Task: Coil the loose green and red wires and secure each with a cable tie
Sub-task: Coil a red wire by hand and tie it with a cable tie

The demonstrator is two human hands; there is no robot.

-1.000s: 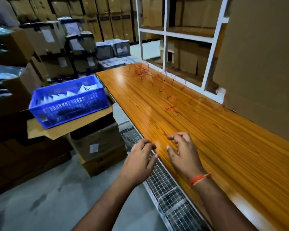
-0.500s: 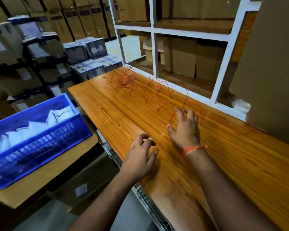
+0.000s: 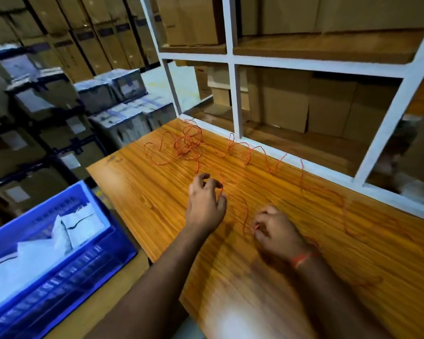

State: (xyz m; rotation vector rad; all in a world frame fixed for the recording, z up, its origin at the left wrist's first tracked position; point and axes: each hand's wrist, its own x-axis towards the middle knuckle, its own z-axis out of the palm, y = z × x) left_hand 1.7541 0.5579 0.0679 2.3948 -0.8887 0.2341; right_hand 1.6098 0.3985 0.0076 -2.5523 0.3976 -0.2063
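On the wooden table [image 3: 291, 277], the red wire [image 3: 189, 145] sprawls from its far corner toward you. Your left hand [image 3: 205, 204] and right hand [image 3: 277, 231] have just moved in and now pinch it: coiling begins.

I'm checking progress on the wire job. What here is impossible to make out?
- Head view: green wire and cable ties show nowhere.
- Red wire: its right stretch blurs into the table.
- Right hand: motion blur hides its grip.
- Blue crate: cut off by the left edge; white contents unclear.
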